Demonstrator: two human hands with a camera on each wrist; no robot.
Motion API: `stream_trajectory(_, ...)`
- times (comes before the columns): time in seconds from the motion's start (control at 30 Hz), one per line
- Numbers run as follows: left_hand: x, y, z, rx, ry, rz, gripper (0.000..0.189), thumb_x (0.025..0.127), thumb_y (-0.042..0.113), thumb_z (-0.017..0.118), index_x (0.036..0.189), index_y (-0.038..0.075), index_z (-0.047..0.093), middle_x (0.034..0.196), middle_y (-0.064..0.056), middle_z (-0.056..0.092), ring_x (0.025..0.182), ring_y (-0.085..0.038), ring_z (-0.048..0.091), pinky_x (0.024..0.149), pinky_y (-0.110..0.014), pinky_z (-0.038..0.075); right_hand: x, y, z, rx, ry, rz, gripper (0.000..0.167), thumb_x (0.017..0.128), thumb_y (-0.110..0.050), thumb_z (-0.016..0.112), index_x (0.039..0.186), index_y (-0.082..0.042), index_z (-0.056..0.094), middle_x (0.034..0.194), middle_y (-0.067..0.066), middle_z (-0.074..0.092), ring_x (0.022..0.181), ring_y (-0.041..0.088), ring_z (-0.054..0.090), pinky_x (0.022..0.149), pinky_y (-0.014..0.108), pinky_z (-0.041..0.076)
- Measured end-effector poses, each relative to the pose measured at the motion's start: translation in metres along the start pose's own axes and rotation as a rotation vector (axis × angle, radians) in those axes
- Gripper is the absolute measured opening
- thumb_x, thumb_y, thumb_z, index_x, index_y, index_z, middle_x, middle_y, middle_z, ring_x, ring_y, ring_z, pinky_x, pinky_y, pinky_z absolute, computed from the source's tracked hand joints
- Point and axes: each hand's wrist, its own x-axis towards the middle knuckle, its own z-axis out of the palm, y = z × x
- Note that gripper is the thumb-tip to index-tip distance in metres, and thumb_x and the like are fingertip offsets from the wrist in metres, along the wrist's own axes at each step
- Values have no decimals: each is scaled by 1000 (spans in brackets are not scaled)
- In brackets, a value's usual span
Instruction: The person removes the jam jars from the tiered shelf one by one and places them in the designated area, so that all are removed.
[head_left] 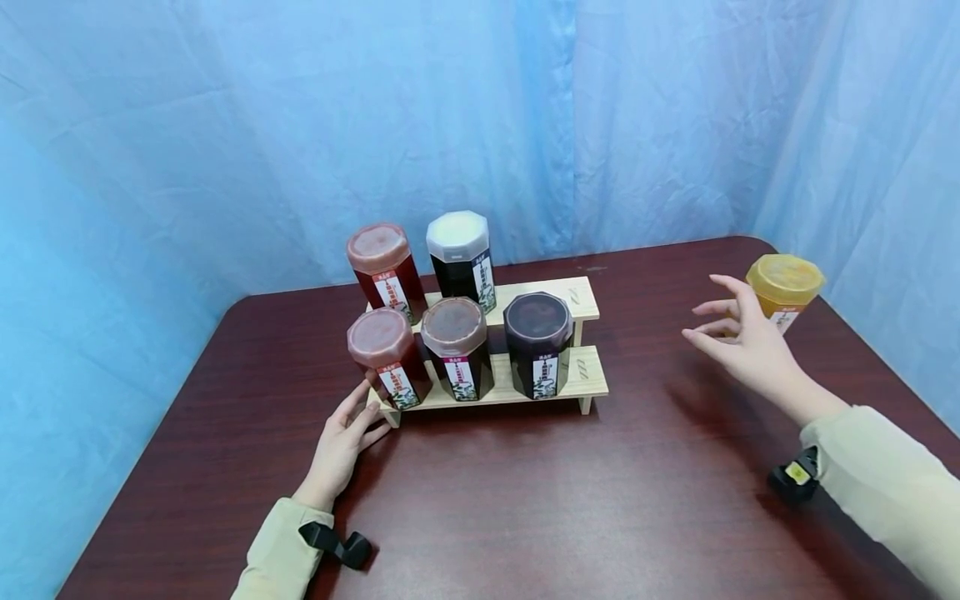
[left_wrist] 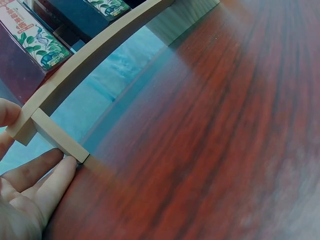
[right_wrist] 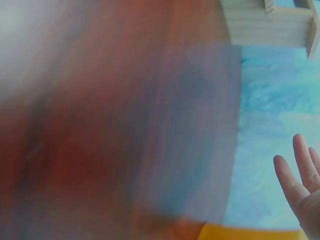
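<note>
My left hand (head_left: pixel 339 446) is at the left front corner of a two-tier pale wooden rack (head_left: pixel 592 377). Its fingers (left_wrist: pixel 59 181) touch the shelf's end and the short leg in the left wrist view. On the lower tier stand a red-lidded jar (head_left: pixel 381 340), a brownish-lidded jar (head_left: pixel 454 329) and a dark purple-lidded jar (head_left: pixel 538 329). Another red-lidded jar (head_left: pixel 378 250) and a white-lidded jar (head_left: pixel 459 242) occupy the upper tier. Over the right side, my right hand (head_left: pixel 750 342) is raised with spread fingers, holding nothing. Just beyond it stands a yellow-lidded jar (head_left: pixel 786 283), partly hidden by the hand.
A dark reddish-brown table (head_left: pixel 570 492) bears everything. Blue curtains (head_left: pixel 300 142) hang along its back and sides. Both wrists carry black camera straps, one of them beside the right sleeve (head_left: pixel 885 475).
</note>
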Motion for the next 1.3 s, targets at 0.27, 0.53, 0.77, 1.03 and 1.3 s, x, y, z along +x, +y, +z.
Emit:
stream_trajectory(0.27,0,1,1,1,5,-9,54,100,10,44,150,3,22,130,-23,46,95,-1,62,82,-23,53,17,-30,16,6,6,-29,77,86,-14,69,146,-20,21,113,12,56,82,-16,52,73,-1,40)
stream_trajectory(0.53,0,2,1,7,5,-15,54,100,10,44,150,4,23,129,-22,46,95,-1,61,82,-23,53,28,-48,28,25,-9,-25,72,87,-17,68,144,-16,25,115,12,57,83,-15,53,75,1,41)
stream_trajectory(0.77,0,2,1,-3,18,-23,54,100,8,43,150,3,21,130,-22,45,93,-1,61,82,-23,54,37,-65,34,41,-29,-42,72,87,-21,69,145,-19,25,117,10,57,85,-13,54,78,3,43)
stream_trajectory(1.03,0,2,1,-4,12,-14,54,100,8,43,150,3,22,131,-24,44,93,-1,62,82,-22,54,44,-81,39,51,-56,-57,74,88,-23,68,147,-20,23,118,10,57,89,-5,56,91,41,51)
stream_trajectory(1.3,0,2,2,-7,19,-19,54,100,8,43,150,3,22,130,-22,45,93,-1,62,82,-23,54,54,-96,41,90,-73,-75,72,88,-20,67,147,-20,25,120,14,56,97,20,62,93,46,49)
